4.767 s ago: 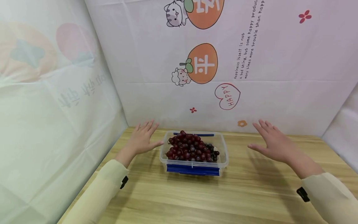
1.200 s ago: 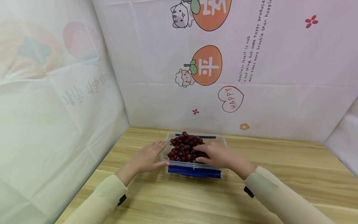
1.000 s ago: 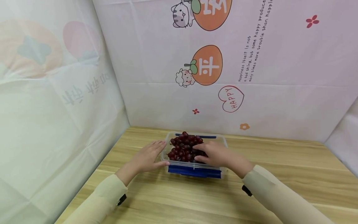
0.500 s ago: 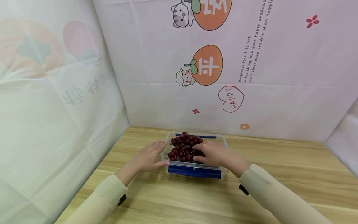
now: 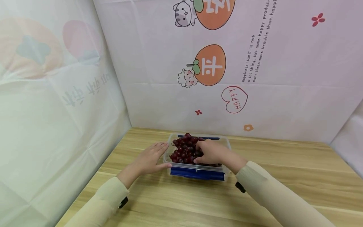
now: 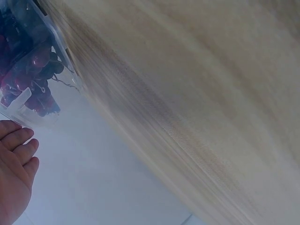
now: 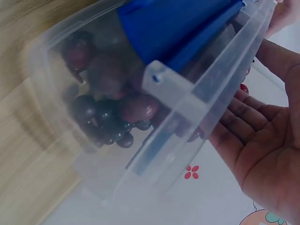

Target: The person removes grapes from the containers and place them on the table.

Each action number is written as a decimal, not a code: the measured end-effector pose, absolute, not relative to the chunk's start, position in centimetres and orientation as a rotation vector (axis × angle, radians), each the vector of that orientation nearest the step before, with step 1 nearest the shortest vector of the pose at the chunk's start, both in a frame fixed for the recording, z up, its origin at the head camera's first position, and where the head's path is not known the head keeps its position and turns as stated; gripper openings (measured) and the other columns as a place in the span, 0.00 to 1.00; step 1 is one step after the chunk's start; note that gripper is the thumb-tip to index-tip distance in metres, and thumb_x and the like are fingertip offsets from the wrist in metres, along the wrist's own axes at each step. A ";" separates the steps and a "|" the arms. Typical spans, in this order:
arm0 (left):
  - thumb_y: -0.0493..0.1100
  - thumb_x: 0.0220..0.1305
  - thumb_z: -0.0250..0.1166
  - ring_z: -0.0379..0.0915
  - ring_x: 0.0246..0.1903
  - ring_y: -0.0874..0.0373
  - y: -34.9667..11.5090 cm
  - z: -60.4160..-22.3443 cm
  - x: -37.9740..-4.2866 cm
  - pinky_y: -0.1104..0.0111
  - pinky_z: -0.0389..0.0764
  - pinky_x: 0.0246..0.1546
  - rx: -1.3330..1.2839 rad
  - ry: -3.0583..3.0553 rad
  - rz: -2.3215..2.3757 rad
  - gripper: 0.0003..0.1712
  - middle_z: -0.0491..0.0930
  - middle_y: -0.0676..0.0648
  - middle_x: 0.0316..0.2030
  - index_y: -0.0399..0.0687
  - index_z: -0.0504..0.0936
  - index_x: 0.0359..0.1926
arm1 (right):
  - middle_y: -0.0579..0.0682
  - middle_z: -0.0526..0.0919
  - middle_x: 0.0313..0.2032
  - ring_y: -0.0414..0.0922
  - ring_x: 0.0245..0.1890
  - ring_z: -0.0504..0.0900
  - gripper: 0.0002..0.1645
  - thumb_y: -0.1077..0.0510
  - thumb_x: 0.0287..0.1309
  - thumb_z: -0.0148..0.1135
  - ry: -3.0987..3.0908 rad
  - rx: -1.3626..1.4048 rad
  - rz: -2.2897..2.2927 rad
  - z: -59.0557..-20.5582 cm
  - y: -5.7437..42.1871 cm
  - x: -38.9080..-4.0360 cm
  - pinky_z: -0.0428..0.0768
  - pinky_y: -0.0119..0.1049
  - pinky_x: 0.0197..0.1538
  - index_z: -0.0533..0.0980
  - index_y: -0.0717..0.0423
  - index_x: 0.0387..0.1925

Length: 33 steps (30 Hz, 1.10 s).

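Observation:
A clear plastic food container (image 5: pixel 227 143) with blue clips stands at the back of the table, heaped with dark red grapes (image 5: pixel 181 154). My right hand (image 5: pixel 214 153) reaches in over its right side, thumb and index finger bent around grapes near the middle. Its other fingertips are hidden among the fruit. In the right wrist view the palm (image 7: pixel 267 154) faces the container wall, and several darker grapes (image 7: pixel 105 115) show through the plastic. My left hand (image 5: pixel 148 160) rests with extended fingers against the container's left rim, thumb near the front left corner.
A wooden table (image 5: pixel 184 201) carries the container. Close behind it rises a white printed cloth backdrop (image 5: pixel 164 107), and another white cloth (image 5: pixel 93 157) hangs along the table's left edge. A blue clip (image 5: pixel 197 173) hangs on the container's front.
From held apart beside the container, both hands came in: the left to its rim, the right onto the grapes. Over the last second the right hand shifted slightly left, its fingers bending more.

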State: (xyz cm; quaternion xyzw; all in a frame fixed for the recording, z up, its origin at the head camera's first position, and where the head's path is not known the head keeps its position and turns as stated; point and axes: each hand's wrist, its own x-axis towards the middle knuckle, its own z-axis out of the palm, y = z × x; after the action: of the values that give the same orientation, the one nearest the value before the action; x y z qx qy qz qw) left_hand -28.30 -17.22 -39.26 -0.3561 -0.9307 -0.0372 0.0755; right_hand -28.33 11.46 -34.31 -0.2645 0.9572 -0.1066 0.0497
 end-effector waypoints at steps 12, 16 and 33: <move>0.70 0.65 0.53 0.52 0.70 0.43 -17.2 -39.4 -28.5 0.53 0.53 0.70 -1.076 -2.760 -0.134 0.51 0.59 0.36 0.70 0.33 0.58 0.72 | 0.41 0.58 0.12 0.38 0.12 0.55 0.25 0.44 0.53 0.72 2.859 -0.695 -0.395 -33.8 10.7 -28.3 0.60 0.33 0.19 0.68 0.49 0.15; 0.69 0.65 0.55 0.53 0.69 0.42 -17.3 -39.5 -28.7 0.53 0.53 0.70 -1.089 -2.746 -0.152 0.51 0.60 0.35 0.69 0.32 0.58 0.71 | 0.42 0.61 0.14 0.39 0.13 0.59 0.24 0.44 0.51 0.73 2.853 -0.672 -0.362 -33.6 10.2 -28.3 0.64 0.33 0.19 0.70 0.51 0.17; 0.70 0.65 0.53 0.51 0.70 0.44 -17.3 -39.7 -28.8 0.55 0.51 0.71 -1.078 -2.769 -0.155 0.51 0.58 0.36 0.70 0.34 0.57 0.72 | 0.55 0.82 0.45 0.42 0.28 0.75 0.26 0.61 0.47 0.71 2.776 -0.646 -0.367 -33.8 9.4 -29.0 0.78 0.38 0.33 0.79 0.61 0.51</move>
State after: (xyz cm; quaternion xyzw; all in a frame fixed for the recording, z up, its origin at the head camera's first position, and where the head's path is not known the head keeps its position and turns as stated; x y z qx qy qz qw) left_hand -28.75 -17.30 -39.69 -0.3610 -0.9274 -0.0520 0.0832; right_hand -28.97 9.42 -33.84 -0.2229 0.9573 -0.1267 0.1336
